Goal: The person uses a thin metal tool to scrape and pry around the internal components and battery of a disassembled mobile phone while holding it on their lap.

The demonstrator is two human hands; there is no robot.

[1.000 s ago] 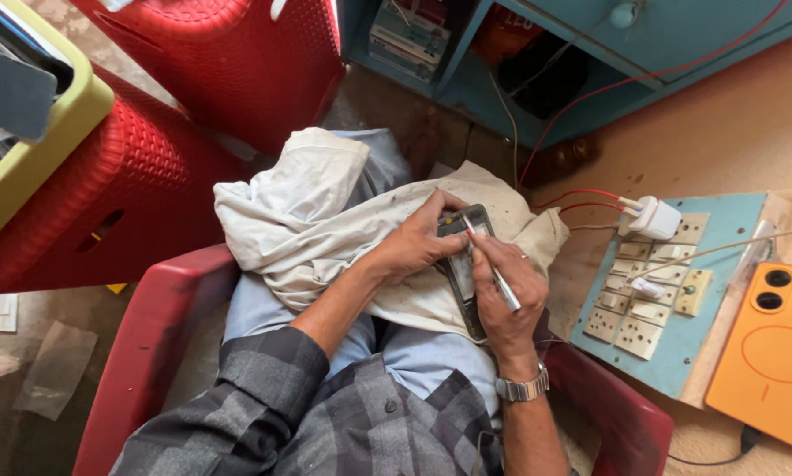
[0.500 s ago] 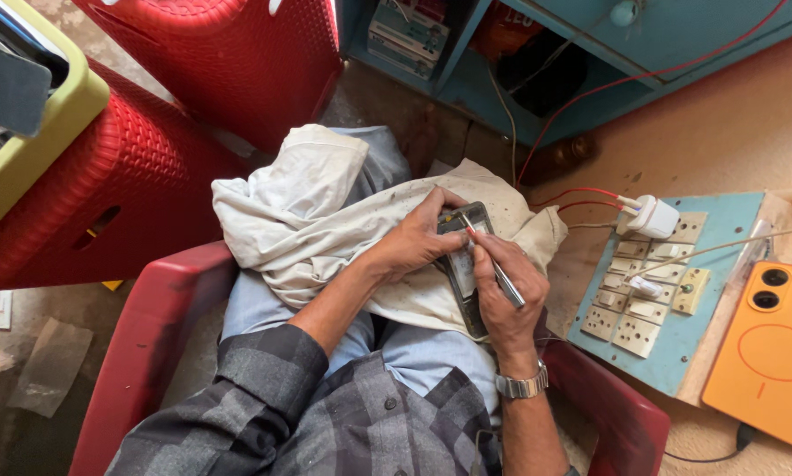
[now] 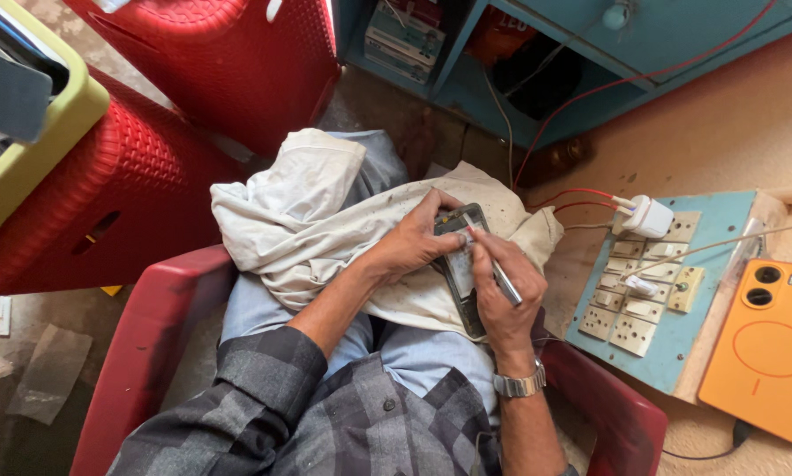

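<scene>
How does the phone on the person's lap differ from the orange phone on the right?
The opened phone is dark, rests on a white cloth and is steadied by the left hand, while the right hand works on it with a thin tool. The orange phone lies closed, back up, untouched. Both are flat and rectangular.

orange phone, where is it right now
In the head view the orange phone lies camera-side up at the far right, beside the blue switchboard, away from both hands.

Soft, even daylight — brightest at right of frame; faint shadows under hands. Centre sharp; wide-angle stretch and slight softness at edges — no glare.
</scene>
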